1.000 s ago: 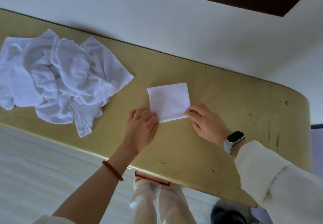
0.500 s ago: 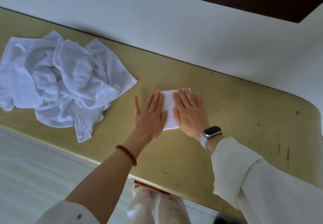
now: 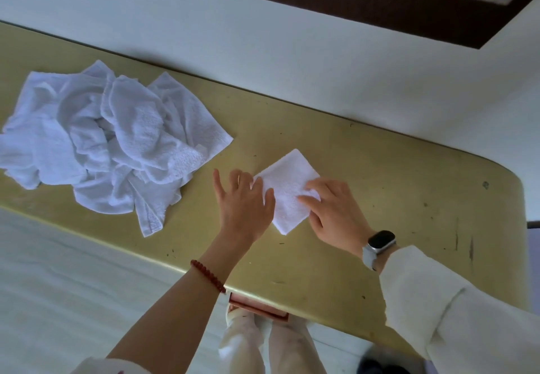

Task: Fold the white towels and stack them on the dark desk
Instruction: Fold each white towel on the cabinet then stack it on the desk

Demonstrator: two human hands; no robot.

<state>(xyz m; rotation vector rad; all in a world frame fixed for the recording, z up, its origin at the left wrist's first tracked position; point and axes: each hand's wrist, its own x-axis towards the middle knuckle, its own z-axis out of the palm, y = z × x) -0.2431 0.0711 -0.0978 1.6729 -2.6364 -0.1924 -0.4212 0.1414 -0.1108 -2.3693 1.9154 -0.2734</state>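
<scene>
Pale wall runs behind a worn, yellowish bench [image 3: 365,186], and on it, near the middle, lies the folded towel [image 3: 287,191], a small thick square turned cornerwise. It looks soft and light, terry cloth that will give under the fingers and keep its shape only if the layers are held together; it would likely slide easily on the smooth top. The safest hold is probably a pinch across the folded edges, thumb beneath and fingers on top, so that no layer falls open.

The right hand [image 3: 333,213] grips the towel's right corner, fingers curled over the cloth. The left hand [image 3: 244,201] lies flat with fingers spread and straight, its fingertips touching the towel's left edge, holding nothing.

Further left, well apart, the heap of unfolded towels [image 3: 111,146] sprawls rumpled and limp; each would need shaking out by two corners.
</scene>
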